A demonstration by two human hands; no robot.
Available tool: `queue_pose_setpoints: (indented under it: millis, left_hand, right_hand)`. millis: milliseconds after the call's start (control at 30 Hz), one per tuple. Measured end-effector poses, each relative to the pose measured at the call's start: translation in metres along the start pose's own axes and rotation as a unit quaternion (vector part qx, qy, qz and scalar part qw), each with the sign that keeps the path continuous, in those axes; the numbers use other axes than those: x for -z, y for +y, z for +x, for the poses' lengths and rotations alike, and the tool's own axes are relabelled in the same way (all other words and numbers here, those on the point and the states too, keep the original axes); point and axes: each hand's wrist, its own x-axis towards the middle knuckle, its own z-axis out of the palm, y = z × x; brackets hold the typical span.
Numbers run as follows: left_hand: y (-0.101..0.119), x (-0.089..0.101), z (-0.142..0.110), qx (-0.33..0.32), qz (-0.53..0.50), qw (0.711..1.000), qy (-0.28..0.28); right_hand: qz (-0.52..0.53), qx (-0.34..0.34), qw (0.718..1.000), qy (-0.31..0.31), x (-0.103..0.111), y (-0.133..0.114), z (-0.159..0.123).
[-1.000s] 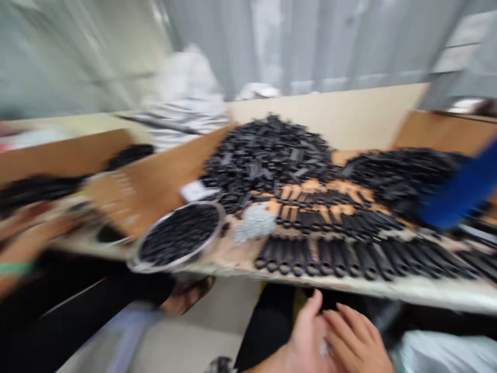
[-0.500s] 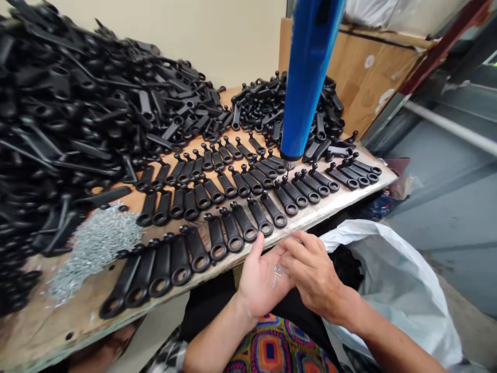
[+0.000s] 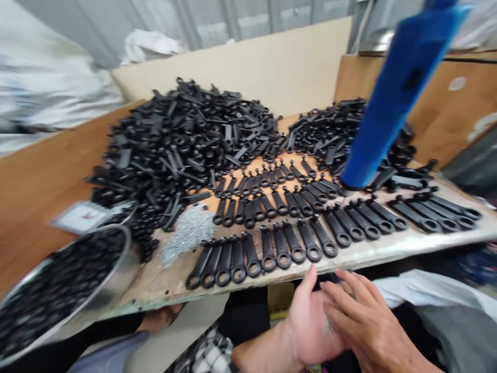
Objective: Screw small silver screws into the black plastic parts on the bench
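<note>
My left hand (image 3: 306,326) lies palm up below the table's front edge. A glint of small silver pins shows in the palm, mostly hidden by my right hand (image 3: 368,326), whose spread fingers rest across it. Just beyond my hands, rows of black lever parts with ring ends (image 3: 295,243) lie side by side on the wooden board (image 3: 349,256). A small heap of silver pins (image 3: 188,233) sits at the left end of the rows.
A big pile of black parts (image 3: 182,140) fills the back left, a smaller pile (image 3: 334,132) the back right. A blue cylinder (image 3: 392,98) stands tilted at the right. A metal bowl of small black pieces (image 3: 58,285) sits left. A white bag (image 3: 430,295) lies right.
The view has swung left and back, so the bowl shows again. My hands stay together below the board's edge; my right fingers now cover more of my left palm.
</note>
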Motion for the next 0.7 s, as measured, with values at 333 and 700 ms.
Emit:
queue_pose_setpoints:
  millis: [333,700]
  left_hand:
    - [0.017,-0.011,-0.051,-0.107,-0.070,0.992,-0.005]
    - [0.046,-0.029,-0.078,-0.188,0.131,0.971,0.074]
  right_hand:
    - [0.051,0.072,0.996,0.012,-0.016,-0.035,0.045]
    - [0.064,0.043,0.995,0.057,0.019,-0.015,0.075]
